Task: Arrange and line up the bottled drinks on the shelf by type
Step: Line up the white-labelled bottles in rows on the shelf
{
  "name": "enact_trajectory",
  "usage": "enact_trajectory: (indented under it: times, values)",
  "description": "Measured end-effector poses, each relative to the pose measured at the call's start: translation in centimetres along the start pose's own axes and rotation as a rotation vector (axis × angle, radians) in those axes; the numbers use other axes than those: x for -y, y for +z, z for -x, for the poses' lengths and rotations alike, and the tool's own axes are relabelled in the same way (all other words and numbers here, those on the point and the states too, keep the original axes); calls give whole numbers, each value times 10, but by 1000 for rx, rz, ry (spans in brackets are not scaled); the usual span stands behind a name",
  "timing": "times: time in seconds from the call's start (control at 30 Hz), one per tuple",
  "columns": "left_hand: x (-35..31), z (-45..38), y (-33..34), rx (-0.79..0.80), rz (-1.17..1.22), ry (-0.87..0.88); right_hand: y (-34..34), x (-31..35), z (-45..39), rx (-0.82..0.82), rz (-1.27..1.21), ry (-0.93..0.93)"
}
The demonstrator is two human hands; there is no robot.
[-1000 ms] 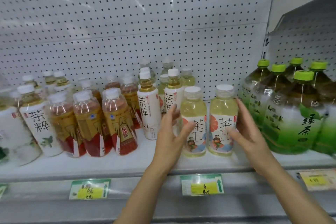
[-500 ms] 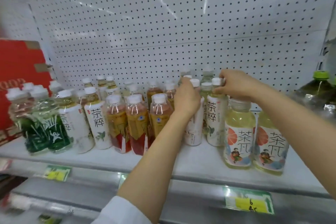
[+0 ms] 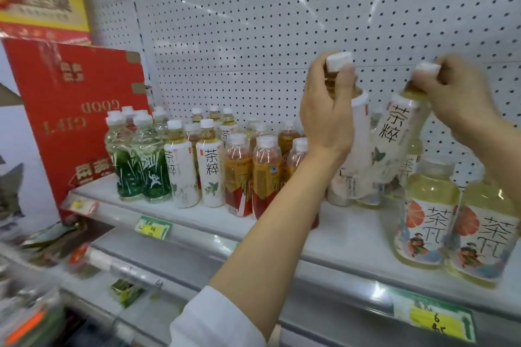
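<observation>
Two white-label bottles (image 3: 394,135) lifted above shelf (image 3: 352,236).

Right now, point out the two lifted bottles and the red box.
Left bottle (image 3: 359,132), head view, white label beside the left hand.
Right bottle (image 3: 393,127), head view, label lettering.
Red box (image 3: 73,110), head view, front face.

Open air above the bottle caps gives passage along the pegboard wall (image 3: 282,22). The near strip of the shelf (image 3: 352,236) lies bare at centre. Red-labelled bottles (image 3: 265,175) block the left; two pale bottles (image 3: 425,214) block the right edge.
</observation>
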State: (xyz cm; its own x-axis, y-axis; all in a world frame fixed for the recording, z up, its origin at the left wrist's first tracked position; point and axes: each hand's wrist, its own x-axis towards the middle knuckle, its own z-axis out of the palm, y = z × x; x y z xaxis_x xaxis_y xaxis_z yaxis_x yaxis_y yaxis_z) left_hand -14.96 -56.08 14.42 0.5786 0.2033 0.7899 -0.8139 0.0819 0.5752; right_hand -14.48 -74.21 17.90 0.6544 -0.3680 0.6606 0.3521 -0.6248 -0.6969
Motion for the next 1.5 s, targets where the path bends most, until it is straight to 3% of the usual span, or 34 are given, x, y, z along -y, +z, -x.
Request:
enact_trajectory:
  times: [0.1,0.23,0.57,0.87,1.17,1.5]
  values:
    - [-25,-6,-24,-6,95,-7,-8,32,8,-117,-235,-108]
    - [-33,-15,-71,26,29,-22,3,76,37,-198,-313,-185]
    - [16,-35,-210,17,-100,-61,117,105,136,42,-660,-35]
    - [73,-58,-323,-10,-169,-76,226,130,169,67,-666,-63]
    - [120,-66,-340,-133,-189,-58,273,122,164,107,-724,-51]
    - [146,-69,-316,-98,-260,-49,304,116,149,113,-651,-104]
